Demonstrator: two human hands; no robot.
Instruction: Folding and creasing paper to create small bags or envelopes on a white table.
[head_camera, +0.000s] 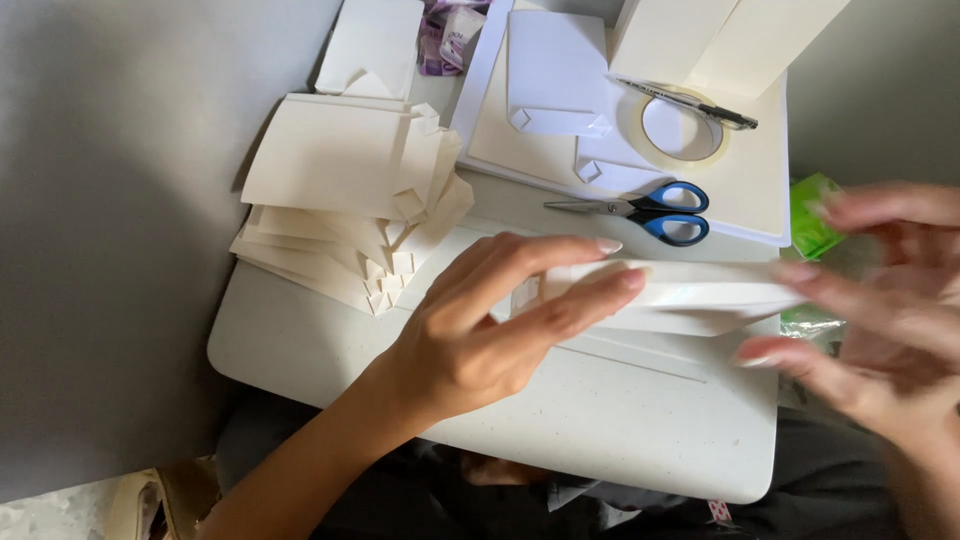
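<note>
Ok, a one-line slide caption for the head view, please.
Left hand and blurred right hand hold a folded white paper piece over a white lap table, beside blue-handled scissors.

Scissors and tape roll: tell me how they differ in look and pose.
The scissors have blue handles and grey blades; the tape roll is a pale, see-through ring. The scissors are long, with shut blades pointing left; the tape roll is round with an open middle. A pen lies across the tape roll; nothing lies on the scissors. Both lie flat on white card sheets, beyond both hands.
</note>
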